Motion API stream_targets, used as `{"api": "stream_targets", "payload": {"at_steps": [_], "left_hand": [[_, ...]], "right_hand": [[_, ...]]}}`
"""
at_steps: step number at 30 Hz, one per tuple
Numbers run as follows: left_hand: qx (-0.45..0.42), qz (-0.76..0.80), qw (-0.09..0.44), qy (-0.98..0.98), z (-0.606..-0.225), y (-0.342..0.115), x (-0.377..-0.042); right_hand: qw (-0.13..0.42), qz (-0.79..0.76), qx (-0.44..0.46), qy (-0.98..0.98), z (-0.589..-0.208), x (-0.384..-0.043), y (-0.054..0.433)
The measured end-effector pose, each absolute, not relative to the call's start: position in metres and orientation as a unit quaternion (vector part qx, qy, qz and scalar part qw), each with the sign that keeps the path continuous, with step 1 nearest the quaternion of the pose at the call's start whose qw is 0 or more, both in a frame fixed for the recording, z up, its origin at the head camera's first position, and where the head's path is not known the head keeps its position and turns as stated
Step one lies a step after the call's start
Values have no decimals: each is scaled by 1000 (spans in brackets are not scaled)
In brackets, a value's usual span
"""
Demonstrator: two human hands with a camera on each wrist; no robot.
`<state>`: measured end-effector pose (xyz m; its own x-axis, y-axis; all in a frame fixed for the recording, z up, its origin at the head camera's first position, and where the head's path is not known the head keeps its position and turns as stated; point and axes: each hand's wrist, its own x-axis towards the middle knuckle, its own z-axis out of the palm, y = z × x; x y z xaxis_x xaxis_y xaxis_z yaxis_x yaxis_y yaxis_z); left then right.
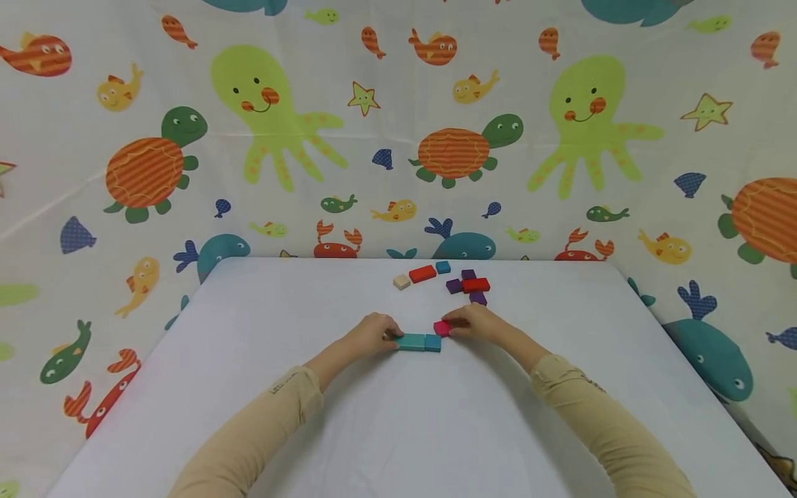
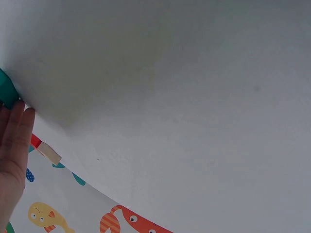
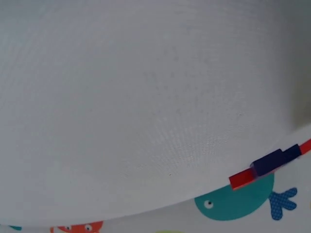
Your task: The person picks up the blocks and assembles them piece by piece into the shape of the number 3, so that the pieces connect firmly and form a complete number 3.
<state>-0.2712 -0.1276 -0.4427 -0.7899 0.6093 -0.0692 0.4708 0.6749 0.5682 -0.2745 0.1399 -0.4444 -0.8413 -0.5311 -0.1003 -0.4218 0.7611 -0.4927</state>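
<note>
Thumb and fingers of my left hand pinch the left end of a long teal block. In the left wrist view the fingers of that left hand lie against the teal block. A small blue block stands end to end with the teal one, on its right. My right hand pinches a small pinkish-red block just behind the blue block; whether the two touch, I cannot tell. The right wrist view does not show the right hand's fingers.
Behind the hands lie a beige block, a red block, a blue block, and several purple blocks around another red block. A white table meets a sea-animal patterned cloth at its back edge.
</note>
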Motion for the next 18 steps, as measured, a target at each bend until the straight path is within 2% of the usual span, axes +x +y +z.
{"api": "stream_targets", "payload": {"at_steps": [12,18], "left_hand": [[302,268,127,906,-442,-127,-272],[306,269,123,905,-441,-128,-271]], "right_hand": [[141,-219,-199,945,-443,-273,128],[129,-192,-185,955,-443,-271,120]]}}
